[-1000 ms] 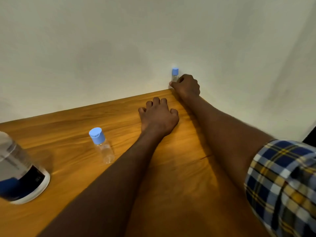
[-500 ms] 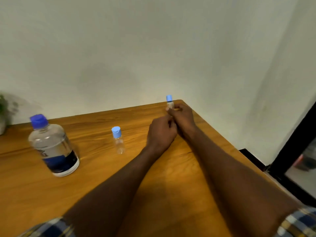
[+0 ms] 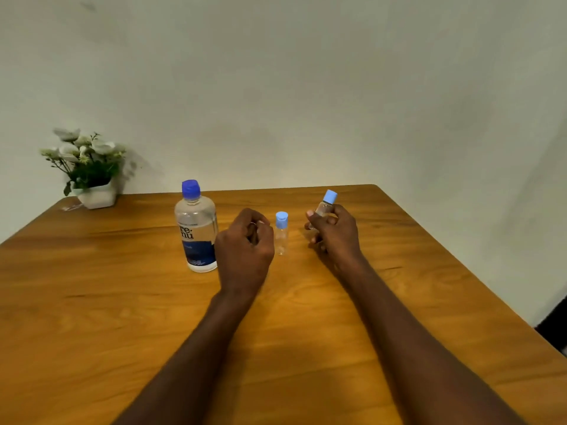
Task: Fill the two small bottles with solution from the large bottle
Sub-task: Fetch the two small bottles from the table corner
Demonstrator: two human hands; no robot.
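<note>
Head: right hand (image 3: 336,233) grips small bottle (image 3: 325,205); left hand (image 3: 245,243) curled, seemingly empty.

A big brown wooden bench (image 3: 92,302) with a round corner stands against a plain white wall (image 3: 276,87). A small white pot of white flowers (image 3: 89,170) sits at the back left corner.

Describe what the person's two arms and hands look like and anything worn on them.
Both forearms are bare up to the bottom edge of the picture, with no sleeve, watch or glove showing. The left hand has a small glint at its fingers, possibly a ring; I cannot tell. The right hand wears nothing visible.
</note>
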